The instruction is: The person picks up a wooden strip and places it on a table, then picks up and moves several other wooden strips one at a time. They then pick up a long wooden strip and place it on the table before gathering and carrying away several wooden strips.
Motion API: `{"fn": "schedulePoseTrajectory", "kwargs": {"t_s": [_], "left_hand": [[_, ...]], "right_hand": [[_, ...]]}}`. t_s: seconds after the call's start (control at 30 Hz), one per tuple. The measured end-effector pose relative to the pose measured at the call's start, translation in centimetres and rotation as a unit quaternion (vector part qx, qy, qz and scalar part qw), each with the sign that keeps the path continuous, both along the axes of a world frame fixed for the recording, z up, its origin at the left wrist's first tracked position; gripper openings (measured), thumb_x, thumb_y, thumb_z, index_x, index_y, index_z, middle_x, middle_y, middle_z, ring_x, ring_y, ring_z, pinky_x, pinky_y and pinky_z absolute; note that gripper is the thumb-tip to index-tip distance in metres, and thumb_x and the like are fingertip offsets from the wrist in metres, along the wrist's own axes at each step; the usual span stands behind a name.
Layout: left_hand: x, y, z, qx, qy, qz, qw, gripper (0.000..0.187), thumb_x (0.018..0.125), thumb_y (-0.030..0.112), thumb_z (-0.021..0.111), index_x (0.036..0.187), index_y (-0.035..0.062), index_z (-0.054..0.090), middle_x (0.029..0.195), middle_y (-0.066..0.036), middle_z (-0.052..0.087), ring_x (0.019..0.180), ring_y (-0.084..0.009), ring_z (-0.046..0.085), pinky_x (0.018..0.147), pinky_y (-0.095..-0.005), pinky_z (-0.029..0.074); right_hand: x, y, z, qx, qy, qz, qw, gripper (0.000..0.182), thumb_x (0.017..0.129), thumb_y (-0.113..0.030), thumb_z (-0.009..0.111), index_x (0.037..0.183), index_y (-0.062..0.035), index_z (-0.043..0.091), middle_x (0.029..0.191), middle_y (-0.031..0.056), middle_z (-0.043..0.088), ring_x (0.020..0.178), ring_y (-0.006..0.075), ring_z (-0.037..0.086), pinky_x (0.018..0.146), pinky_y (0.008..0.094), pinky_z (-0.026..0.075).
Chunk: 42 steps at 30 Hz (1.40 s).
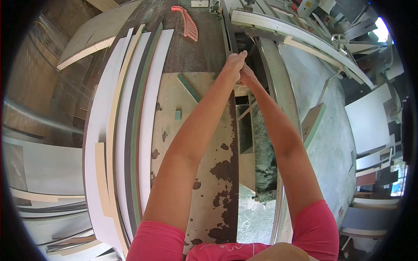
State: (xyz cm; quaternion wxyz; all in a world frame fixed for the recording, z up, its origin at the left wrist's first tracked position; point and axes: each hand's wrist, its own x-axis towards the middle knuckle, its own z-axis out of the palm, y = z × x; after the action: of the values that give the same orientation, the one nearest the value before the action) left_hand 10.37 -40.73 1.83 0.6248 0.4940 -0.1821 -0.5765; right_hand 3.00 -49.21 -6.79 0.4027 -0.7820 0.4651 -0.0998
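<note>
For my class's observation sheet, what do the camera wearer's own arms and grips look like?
Both arms are bare below short, plain pink sleeves. The left grip and right grip are ungloved, partly overlapping in this view.

Desk (217, 156): worn top | far end: coral slotted tool (190, 28) | left: long strips (126, 122) | middle: green strip (188, 88), small green block (178, 115)
</note>
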Motion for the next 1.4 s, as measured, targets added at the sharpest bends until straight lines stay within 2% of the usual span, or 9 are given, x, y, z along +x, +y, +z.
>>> {"fn": "schedulePoseTrajectory", "kwargs": {"t_s": [0.23,0.53,0.7,0.83,1.03,1.2,1.23,1.33,1.4], "left_hand": [[0.8,-0.4,-1.0,-0.047,0.020,-0.014,0.999,0.073,0.081,0.035,0.061,0.134,-0.0018,0.026,0.143,-0.021,0.016,0.131,-0.0353,0.015,0.104,-0.0468,0.014],[1.4,-0.6,-2.3,-0.065,0.040,0.007,0.997,0.069,0.083,0.034,0.059,0.133,-0.0015,0.028,0.137,-0.024,0.023,0.125,-0.0349,0.027,0.102,-0.0437,0.025],[2.3,-0.4,-3.2,-0.054,0.133,0.096,0.985,0.042,0.087,0.032,0.053,0.112,0.0012,0.042,0.102,-0.018,0.057,0.088,-0.0285,0.058,0.078,-0.0400,0.046],[3.2,1.2,-2.7,-0.088,0.181,0.083,0.976,0.034,0.089,0.034,0.048,0.103,0.0034,0.042,0.089,-0.013,0.060,0.075,-0.0259,0.060,0.073,-0.0407,0.048],[2.2,4.7,0.1,-0.050,0.206,0.073,0.975,0.051,0.088,0.046,0.047,0.115,0.0043,0.037,0.096,-0.013,0.056,0.075,-0.0309,0.060,0.077,-0.0444,0.047],[-1.0,9.6,0.0,-0.081,0.223,-0.022,0.971,0.066,0.080,0.058,0.052,0.116,0.0031,0.039,0.093,-0.013,0.054,0.075,-0.0318,0.059,0.066,-0.0451,0.053],[-2.3,12.0,1.2,-0.107,0.228,-0.047,0.966,0.052,0.082,0.051,0.054,0.094,0.0004,0.050,0.081,-0.011,0.055,0.071,-0.0265,0.058,0.067,-0.0416,0.054],[-5.8,17.1,0.8,0.016,0.137,-0.019,0.990,0.045,0.083,0.046,0.057,0.091,0.0018,0.051,0.072,-0.009,0.052,0.065,-0.0239,0.058,0.059,-0.0386,0.053],[-8.0,20.6,-0.6,0.064,0.112,-0.016,0.992,0.037,0.085,0.039,0.057,0.089,0.0024,0.050,0.072,-0.008,0.052,0.056,-0.0205,0.054,0.049,-0.0347,0.049]], "right_hand": [[0.0,1.1,0.9,0.019,-0.063,-0.042,0.997,0.070,0.081,-0.014,0.051,0.141,-0.0107,0.016,0.094,0.0160,0.060,0.064,0.0221,0.057,0.050,0.0341,0.045],[0.3,1.3,1.4,0.032,-0.078,-0.075,0.994,0.064,0.080,-0.013,0.052,0.137,-0.0172,0.026,0.081,0.0090,0.060,0.057,0.0162,0.053,0.044,0.0302,0.040],[0.1,1.4,3.9,0.002,-0.116,-0.080,0.990,0.060,0.079,-0.016,0.055,0.134,-0.0153,0.032,0.075,0.0068,0.058,0.056,0.0139,0.052,0.043,0.0289,0.039],[-1.0,3.9,10.1,0.056,-0.184,-0.064,0.979,0.057,0.081,-0.021,0.057,0.132,-0.0086,0.034,0.064,0.0024,0.052,0.049,0.0093,0.045,0.040,0.0253,0.034],[-7.0,17.8,15.4,0.032,-0.269,-0.091,0.958,0.046,0.081,-0.024,0.057,0.119,-0.0016,0.045,0.062,0.0007,0.052,0.048,0.0075,0.046,0.042,0.0240,0.036],[-14.0,33.1,14.2,0.068,-0.252,-0.128,0.957,0.055,0.081,-0.019,0.060,0.129,-0.0041,0.035,0.065,0.0004,0.055,0.051,0.0071,0.050,0.046,0.0227,0.040],[-15.4,35.8,13.5,0.078,-0.250,-0.131,0.956,0.058,0.082,-0.020,0.060,0.130,-0.0049,0.033,0.066,0.0002,0.056,0.052,0.0069,0.051,0.047,0.0224,0.040],[-19.6,42.9,12.4,0.122,-0.235,-0.112,0.958,0.064,0.082,-0.021,0.059,0.134,-0.0054,0.025,0.064,0.0033,0.057,0.050,0.0124,0.052,0.047,0.0263,0.041],[-21.9,46.8,12.1,0.156,-0.082,-0.052,0.983,0.072,0.082,-0.023,0.060,0.136,-0.0055,0.016,0.062,0.0098,0.056,0.049,0.0221,0.055,0.049,0.0325,0.043]]}}
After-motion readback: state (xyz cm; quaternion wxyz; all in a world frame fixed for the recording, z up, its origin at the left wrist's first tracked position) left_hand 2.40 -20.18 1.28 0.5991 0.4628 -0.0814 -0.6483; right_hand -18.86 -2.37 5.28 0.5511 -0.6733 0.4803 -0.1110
